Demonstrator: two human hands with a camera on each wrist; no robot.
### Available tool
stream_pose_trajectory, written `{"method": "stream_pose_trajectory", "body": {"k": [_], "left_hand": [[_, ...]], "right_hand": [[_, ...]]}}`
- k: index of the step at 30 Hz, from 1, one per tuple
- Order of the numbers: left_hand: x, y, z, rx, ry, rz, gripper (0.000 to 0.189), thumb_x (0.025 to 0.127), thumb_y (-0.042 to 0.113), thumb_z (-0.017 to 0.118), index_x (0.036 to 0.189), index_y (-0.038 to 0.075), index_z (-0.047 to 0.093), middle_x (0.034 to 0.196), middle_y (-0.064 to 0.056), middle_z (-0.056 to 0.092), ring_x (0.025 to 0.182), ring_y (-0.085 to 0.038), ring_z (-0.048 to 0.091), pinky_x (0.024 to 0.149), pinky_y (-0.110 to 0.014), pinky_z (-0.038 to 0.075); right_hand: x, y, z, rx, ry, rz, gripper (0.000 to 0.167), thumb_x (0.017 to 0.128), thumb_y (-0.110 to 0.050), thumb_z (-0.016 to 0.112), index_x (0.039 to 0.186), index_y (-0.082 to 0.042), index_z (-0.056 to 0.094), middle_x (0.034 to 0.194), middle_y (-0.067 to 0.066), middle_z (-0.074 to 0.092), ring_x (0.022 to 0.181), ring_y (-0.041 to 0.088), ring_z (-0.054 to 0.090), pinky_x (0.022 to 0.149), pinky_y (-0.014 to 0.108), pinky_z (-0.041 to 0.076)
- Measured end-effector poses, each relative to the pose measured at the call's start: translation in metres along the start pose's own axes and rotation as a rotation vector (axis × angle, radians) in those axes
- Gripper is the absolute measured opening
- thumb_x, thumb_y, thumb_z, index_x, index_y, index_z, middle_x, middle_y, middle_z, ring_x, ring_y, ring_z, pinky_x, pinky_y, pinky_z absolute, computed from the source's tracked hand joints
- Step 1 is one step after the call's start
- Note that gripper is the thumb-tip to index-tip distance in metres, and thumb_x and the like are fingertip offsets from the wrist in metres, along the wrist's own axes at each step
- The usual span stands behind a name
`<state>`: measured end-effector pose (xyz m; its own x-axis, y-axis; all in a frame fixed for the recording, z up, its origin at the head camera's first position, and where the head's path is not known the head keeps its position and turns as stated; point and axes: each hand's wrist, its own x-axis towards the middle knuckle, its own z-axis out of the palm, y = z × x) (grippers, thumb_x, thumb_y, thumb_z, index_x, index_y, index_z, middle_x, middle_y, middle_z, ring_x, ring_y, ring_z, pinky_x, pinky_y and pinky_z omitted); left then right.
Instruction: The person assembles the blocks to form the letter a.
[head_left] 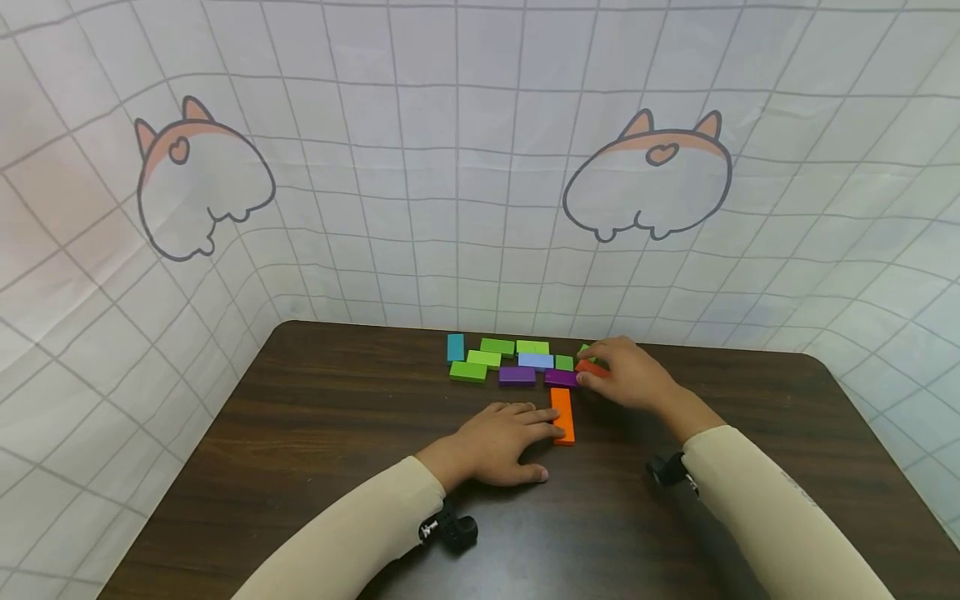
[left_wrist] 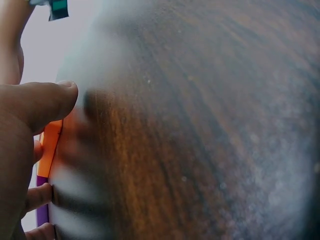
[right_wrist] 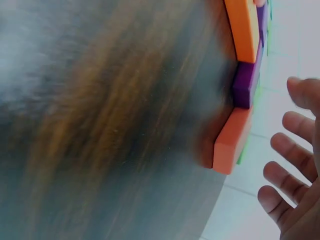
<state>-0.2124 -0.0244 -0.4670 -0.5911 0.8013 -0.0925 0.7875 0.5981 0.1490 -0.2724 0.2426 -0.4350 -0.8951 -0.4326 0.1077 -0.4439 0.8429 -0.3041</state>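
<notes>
My left hand (head_left: 501, 442) lies low over the tabletop with its fingers spread. Its fingertips reach an orange block (head_left: 564, 417), which lies lengthwise toward me. My right hand (head_left: 636, 377) hovers at a red block (head_left: 592, 368), partly covering it in the head view. In the right wrist view those fingers are loosely bent and apart from the red block (right_wrist: 231, 142). A dark purple block (right_wrist: 243, 87) lies between the red and orange ones. Another purple block (head_left: 517, 376) and a light blue block (head_left: 536, 361) are to the left.
Several green blocks (head_left: 468, 372) and a teal block (head_left: 455, 347) lie toward the back of the dark wooden table (head_left: 322, 442). One green block (head_left: 587, 350) is partly hidden by the right hand. White gridded cloth (head_left: 495, 192) hangs behind the table and at both sides.
</notes>
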Motion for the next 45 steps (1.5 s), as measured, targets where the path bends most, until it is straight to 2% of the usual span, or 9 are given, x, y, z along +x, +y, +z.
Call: {"method": "stream_pose_trajectory", "body": {"k": [7,16,29,37,45], "left_hand": [[0.000,0.000,-0.001,0.001,-0.016,0.002,0.066,0.099,0.060,0.054,0.159,0.036,0.038,0.167,0.012,0.025,0.150,-0.021,0.030,0.119,-0.049,0.027],[0.000,0.001,-0.002,-0.004,-0.027,-0.005,0.065,0.099,0.059,0.056,0.158,0.036,0.039,0.167,0.012,0.025,0.150,-0.020,0.029,0.119,-0.048,0.025],[0.000,-0.001,-0.001,-0.010,-0.011,0.014,0.065,0.099,0.058,0.056,0.158,0.036,0.040,0.167,0.012,0.024,0.151,-0.020,0.028,0.120,-0.049,0.025],[-0.002,0.000,-0.002,-0.008,-0.018,0.008,0.065,0.099,0.058,0.056,0.158,0.036,0.039,0.167,0.012,0.023,0.151,-0.021,0.028,0.120,-0.047,0.023],[-0.002,0.000,-0.003,-0.015,-0.023,0.009,0.065,0.100,0.058,0.056,0.158,0.036,0.039,0.167,0.012,0.024,0.151,-0.022,0.028,0.120,-0.048,0.024]], "right_hand": [[0.018,0.007,0.009,0.009,0.021,-0.041,0.025,0.097,-0.022,0.073,0.117,-0.007,0.077,0.115,0.007,0.073,0.114,0.036,0.062,0.104,0.058,0.043],[0.030,0.003,0.014,-0.040,-0.047,-0.054,0.022,0.098,-0.018,0.068,0.115,-0.008,0.078,0.118,0.006,0.073,0.117,0.036,0.060,0.105,0.057,0.043],[0.043,0.001,0.016,-0.107,-0.075,0.024,0.022,0.098,-0.021,0.070,0.116,-0.009,0.078,0.117,0.008,0.073,0.120,0.037,0.058,0.106,0.055,0.043],[0.049,-0.002,0.018,-0.097,-0.078,0.102,0.024,0.097,-0.026,0.072,0.116,-0.011,0.077,0.117,0.009,0.072,0.119,0.037,0.058,0.104,0.056,0.045],[0.049,0.001,0.016,-0.072,-0.025,0.111,0.025,0.096,-0.026,0.072,0.115,-0.010,0.077,0.115,0.010,0.072,0.114,0.035,0.059,0.101,0.055,0.047]]}}
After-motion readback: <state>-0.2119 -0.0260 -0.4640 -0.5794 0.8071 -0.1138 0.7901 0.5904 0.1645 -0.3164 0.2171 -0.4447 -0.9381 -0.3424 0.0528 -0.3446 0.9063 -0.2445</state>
